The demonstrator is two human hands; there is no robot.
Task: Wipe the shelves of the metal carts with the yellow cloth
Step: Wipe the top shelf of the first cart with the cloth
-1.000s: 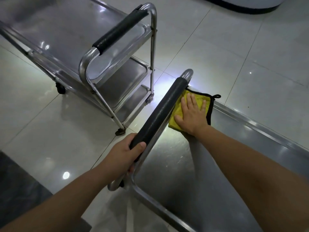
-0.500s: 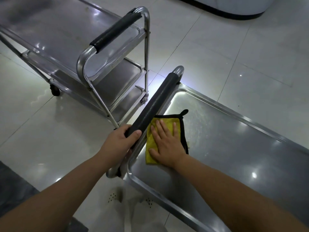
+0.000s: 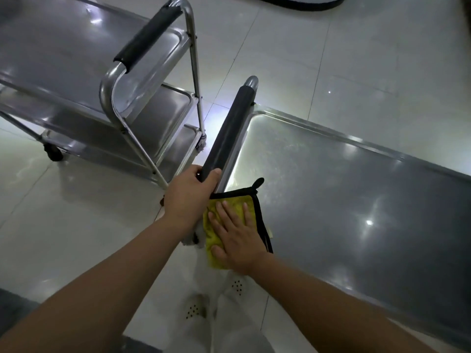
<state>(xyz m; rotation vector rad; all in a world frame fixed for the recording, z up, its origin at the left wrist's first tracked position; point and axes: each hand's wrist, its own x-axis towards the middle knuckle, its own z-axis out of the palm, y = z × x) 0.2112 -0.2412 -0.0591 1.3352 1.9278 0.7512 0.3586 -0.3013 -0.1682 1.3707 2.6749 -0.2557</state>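
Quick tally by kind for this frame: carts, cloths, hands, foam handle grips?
Metal carts: 2, near cart and far cart
Yellow cloth: 1
Hands: 2, left hand and right hand
Black handle grips: 2, near grip and far grip
Total: 7

The right hand [image 3: 235,235] covers most of the yellow cloth [image 3: 213,244], and the near corner of the cart's top shelf [image 3: 356,200] is buried under both. That shelf runs off the right edge, the second cart [image 3: 84,80] runs off the left.
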